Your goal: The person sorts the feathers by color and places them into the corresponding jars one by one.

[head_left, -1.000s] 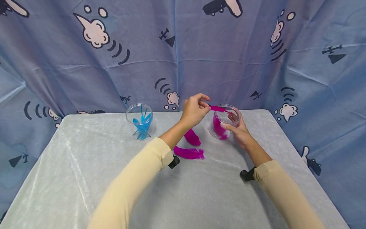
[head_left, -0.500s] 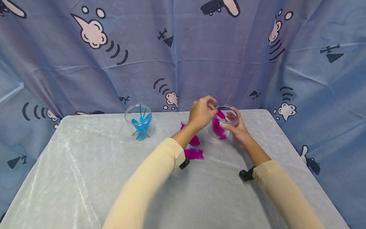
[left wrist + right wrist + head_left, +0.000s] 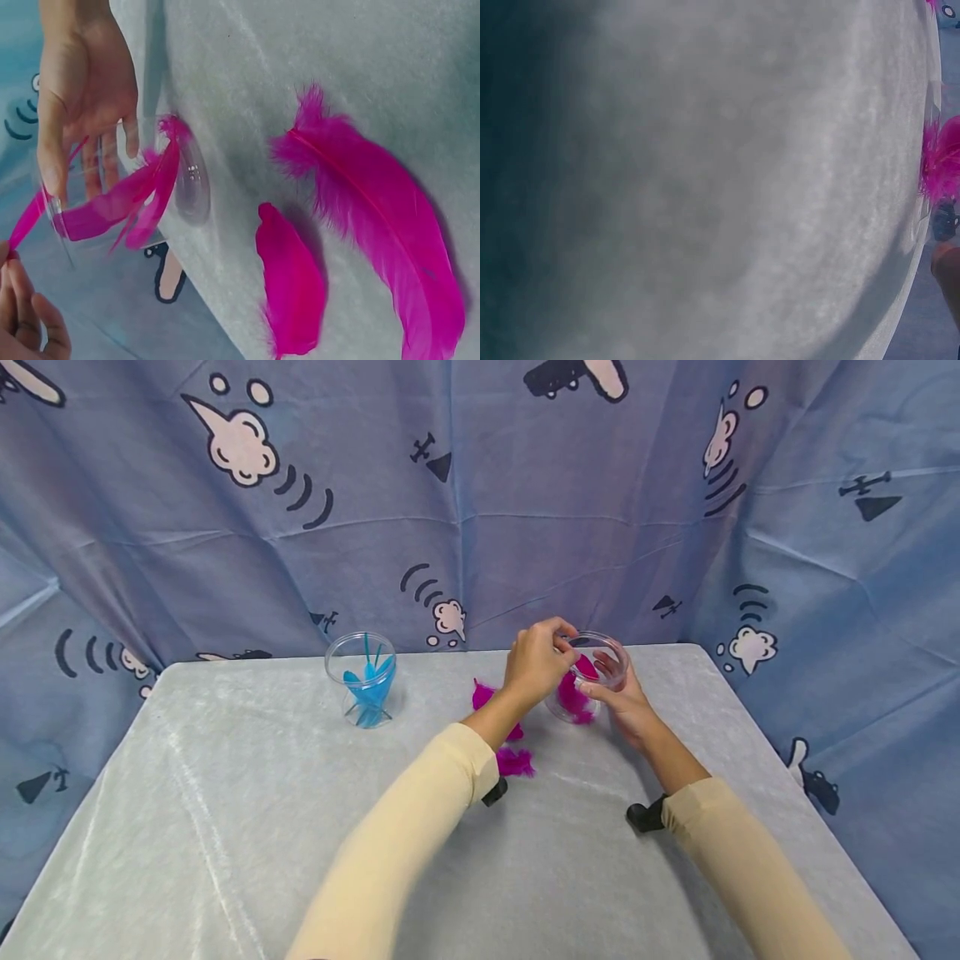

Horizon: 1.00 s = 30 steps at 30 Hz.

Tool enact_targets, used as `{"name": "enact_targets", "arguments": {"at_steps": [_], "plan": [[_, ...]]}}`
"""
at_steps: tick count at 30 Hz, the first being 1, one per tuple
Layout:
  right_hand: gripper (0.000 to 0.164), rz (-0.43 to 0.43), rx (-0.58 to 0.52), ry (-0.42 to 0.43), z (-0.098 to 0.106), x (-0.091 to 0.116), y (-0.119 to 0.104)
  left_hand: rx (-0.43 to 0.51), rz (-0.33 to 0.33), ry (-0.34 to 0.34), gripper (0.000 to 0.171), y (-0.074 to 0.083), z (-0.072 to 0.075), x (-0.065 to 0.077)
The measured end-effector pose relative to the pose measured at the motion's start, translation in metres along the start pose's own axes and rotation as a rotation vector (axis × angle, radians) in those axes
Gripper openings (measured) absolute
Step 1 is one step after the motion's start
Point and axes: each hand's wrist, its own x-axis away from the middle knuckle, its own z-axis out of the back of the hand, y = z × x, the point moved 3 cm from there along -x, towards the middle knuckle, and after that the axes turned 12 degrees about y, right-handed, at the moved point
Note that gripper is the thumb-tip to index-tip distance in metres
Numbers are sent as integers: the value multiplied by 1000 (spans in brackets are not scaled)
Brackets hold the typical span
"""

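My left hand (image 3: pixel 536 662) pinches a magenta feather (image 3: pixel 28 221) at the mouth of a clear cup (image 3: pixel 193 187). That feather slants partly into the cup, its tip past the rim. My right hand (image 3: pixel 630 706) holds the same cup from the right, thumb on the near side and fingers behind. Inside it stand other magenta feathers (image 3: pixel 573 697). On the table below my left hand lie a large magenta feather (image 3: pixel 375 202) and a smaller one (image 3: pixel 294 285), partly hidden by the forearm in the head view. The right wrist view shows mostly blurred cloth.
A second clear cup (image 3: pixel 330 670) stands at the back left, holding several blue feather-like pieces (image 3: pixel 371 693). Pale grey cloth covers the table (image 3: pixel 225 793). A blue printed curtain (image 3: pixel 495 468) hangs directly behind its back edge.
My left hand has moved right to the cup's rim, bringing the pinched feather from above the mouth down partly inside. My right hand keeps its hold on the cup.
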Motion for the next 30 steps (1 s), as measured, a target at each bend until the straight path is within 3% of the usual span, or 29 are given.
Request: {"name": "enact_targets", "arguments": {"at_steps": [10, 15, 22, 30], "plan": [[84, 3, 1, 2, -1, 0, -1, 24, -13, -51, 15, -3, -4, 3], [84, 30, -21, -12, -2, 0, 0, 89, -13, -100, 15, -6, -5, 4], [84, 60, -51, -19, -4, 0, 1, 213, -60, -223, 23, -13, -5, 7], [84, 60, -62, 1, -2, 1, 1, 231, -96, -371, 20, -25, 17, 12]]}}
